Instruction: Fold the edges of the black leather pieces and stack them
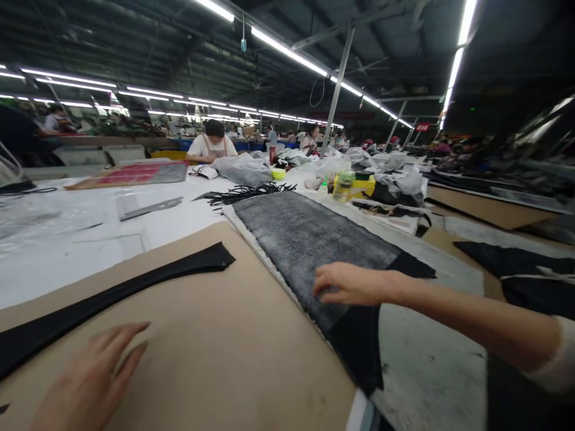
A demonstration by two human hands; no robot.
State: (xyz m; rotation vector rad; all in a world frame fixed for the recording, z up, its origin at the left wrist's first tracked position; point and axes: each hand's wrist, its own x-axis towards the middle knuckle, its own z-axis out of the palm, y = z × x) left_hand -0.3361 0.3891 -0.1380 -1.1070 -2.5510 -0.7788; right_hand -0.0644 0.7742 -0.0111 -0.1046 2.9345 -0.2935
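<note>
My left hand (pixel 96 374) hovers low over a tan board (pixel 215 353), thumb and fingers apart, with nothing in it. Just beyond it, a long curved strip of black material (pixel 148 278) lies across the board. My right hand (pixel 344 284) is over a grey, fuzzy-looking sheet (pixel 291 236) to the right of the board. Its fingers are loosely bent, with a gap at the thumb and nothing visible between them. Black cut pieces (pixel 357 344) lie at the near end of that sheet, under my right wrist. Whether those fingertips touch the sheet is unclear.
Thin black strips (pixel 251 193) are bunched behind the sheet. A yellow bin (pixel 359 187), a green-yellow bowl (pixel 278 173) and plastic bags (pixel 245 169) stand farther back. A person (pixel 212 143) sits across the table. More dark pieces (pixel 530 269) lie at right.
</note>
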